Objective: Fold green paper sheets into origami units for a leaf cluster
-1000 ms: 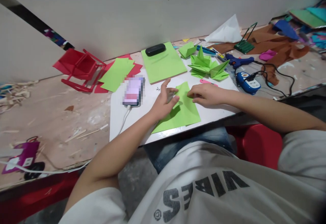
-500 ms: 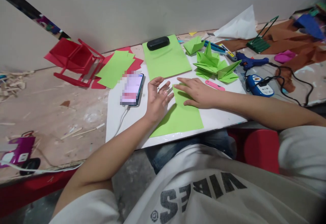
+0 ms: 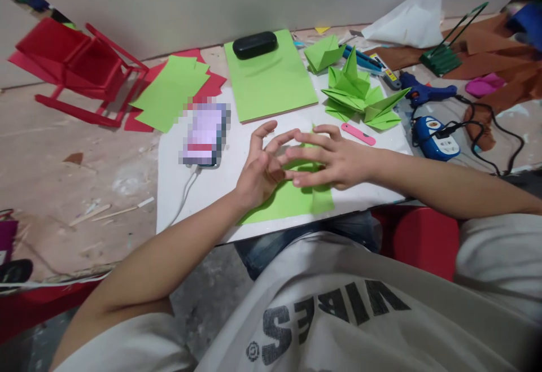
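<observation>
A light green sheet of paper (image 3: 282, 202) lies on the white board (image 3: 173, 191), partly covered by my hands. Above its left side is my left hand (image 3: 263, 171), its fingers spread and curved. My right hand (image 3: 332, 160) hovers over the right part of the sheet with fingers stretched apart, their tips overlapping those of the left hand. Neither hand visibly grips anything. Along the sheet's right side runs a blurred strip, perhaps a raised or folded edge; I cannot tell which. Just behind my right hand rests a pink cutter (image 3: 358, 134).
Folded green paper pieces (image 3: 353, 92) stand at the back right, near a blue glue gun (image 3: 427, 90) and a blue-white power socket (image 3: 436, 138). A black case (image 3: 254, 45) rests on a green paper stack (image 3: 271, 92). Left are a phone (image 3: 205, 135) and a red miniature chair (image 3: 80, 73).
My hands have come together so their fingers overlap, and the right fingers have spread. The sheet's right side now looks blurred. The view has shifted, moving the left-side things further left.
</observation>
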The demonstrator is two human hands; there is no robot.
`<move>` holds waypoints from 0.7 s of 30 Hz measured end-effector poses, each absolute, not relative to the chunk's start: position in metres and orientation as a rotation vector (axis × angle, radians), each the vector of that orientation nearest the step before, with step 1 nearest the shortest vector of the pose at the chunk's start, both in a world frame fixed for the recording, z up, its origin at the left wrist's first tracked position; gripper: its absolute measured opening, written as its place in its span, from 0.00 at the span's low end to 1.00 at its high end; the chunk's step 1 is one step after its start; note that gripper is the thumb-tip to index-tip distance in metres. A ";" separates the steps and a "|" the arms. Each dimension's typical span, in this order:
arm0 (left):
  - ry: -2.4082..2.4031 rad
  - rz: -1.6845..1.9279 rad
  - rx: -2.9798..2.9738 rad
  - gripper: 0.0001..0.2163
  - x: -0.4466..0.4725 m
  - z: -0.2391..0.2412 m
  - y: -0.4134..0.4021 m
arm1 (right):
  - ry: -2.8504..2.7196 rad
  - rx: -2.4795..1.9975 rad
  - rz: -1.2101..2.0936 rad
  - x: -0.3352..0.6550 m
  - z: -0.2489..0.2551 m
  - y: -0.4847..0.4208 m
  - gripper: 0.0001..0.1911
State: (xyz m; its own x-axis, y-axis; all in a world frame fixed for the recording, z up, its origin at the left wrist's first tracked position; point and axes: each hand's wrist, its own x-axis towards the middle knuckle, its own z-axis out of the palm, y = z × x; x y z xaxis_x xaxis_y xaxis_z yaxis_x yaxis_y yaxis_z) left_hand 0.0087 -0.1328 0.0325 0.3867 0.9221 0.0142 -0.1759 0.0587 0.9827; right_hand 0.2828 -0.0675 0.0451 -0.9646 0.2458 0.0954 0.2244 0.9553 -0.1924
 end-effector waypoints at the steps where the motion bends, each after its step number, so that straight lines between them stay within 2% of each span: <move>1: 0.748 0.974 1.170 0.45 0.009 0.030 -0.132 | -3.008 -0.286 0.234 0.282 0.048 -0.072 0.22; 5: 0.697 0.988 1.154 0.38 0.004 0.024 -0.128 | -3.010 -0.143 0.251 0.284 0.055 -0.080 0.18; 8: 0.680 0.957 1.427 0.37 -0.005 0.031 -0.125 | -2.941 -0.370 0.421 0.290 0.060 -0.073 0.16; 12: 0.642 0.642 2.050 0.53 -0.015 0.054 -0.126 | -2.704 -0.831 0.451 0.296 0.072 -0.069 0.26; 13: 0.673 0.576 2.158 0.53 -0.017 0.061 -0.126 | -2.634 -0.894 0.432 0.297 0.075 -0.070 0.27; 14: 0.724 0.528 2.240 0.48 -0.018 0.066 -0.127 | -2.560 -0.942 0.408 0.297 0.079 -0.072 0.28; 17: 0.947 0.468 2.357 0.24 -0.023 0.083 -0.127 | -2.321 -1.070 0.341 0.299 0.089 -0.079 0.27; 19: 1.149 0.533 2.346 0.15 -0.030 0.093 -0.124 | -2.136 -1.123 0.302 0.302 0.095 -0.082 0.25; 21: 1.326 0.695 2.288 0.12 -0.037 0.103 -0.119 | -1.981 -1.071 0.309 0.304 0.101 -0.084 0.20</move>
State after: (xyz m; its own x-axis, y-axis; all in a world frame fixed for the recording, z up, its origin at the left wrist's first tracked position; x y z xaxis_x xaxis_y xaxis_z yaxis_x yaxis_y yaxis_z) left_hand -0.0374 -0.1190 0.1028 0.4246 0.8793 0.2159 0.6778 -0.4668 0.5681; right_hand 0.3039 -0.0839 0.1014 -0.2804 0.7798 0.5597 0.5719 0.6040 -0.5551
